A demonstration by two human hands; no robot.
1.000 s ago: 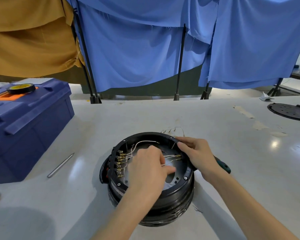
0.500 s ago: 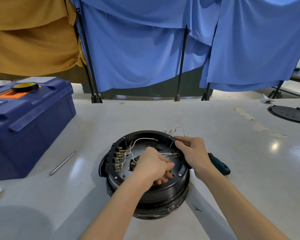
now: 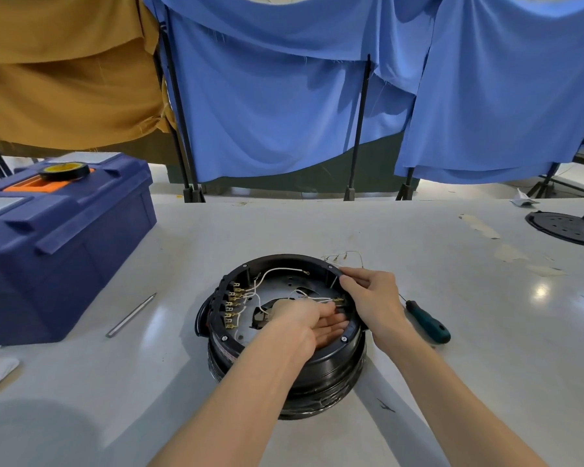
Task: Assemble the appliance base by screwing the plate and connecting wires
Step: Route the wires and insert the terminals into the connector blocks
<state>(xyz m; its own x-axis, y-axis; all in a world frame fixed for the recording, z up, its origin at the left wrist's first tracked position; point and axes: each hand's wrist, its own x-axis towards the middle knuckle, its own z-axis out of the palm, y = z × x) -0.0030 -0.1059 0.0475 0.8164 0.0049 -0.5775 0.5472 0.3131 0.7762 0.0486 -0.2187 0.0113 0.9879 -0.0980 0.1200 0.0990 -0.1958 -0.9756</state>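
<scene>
Appliance base [image 3: 334, 372] sat mid-table, open side up; the left hand [image 3: 304, 323] lay inside, fingers nearly straight on the plate [image 3: 279, 287], gripping nothing visible, while the right hand [image 3: 373, 299] curled over the rim. A careless sweep could probably snag the white wires [image 3: 284, 269] and pull a terminal loose.

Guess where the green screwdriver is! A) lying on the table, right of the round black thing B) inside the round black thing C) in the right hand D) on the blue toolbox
A: the screwdriver lies on the table right of the appliance base. The right hand grips the base's rim and the left hand reaches inside it.
</scene>
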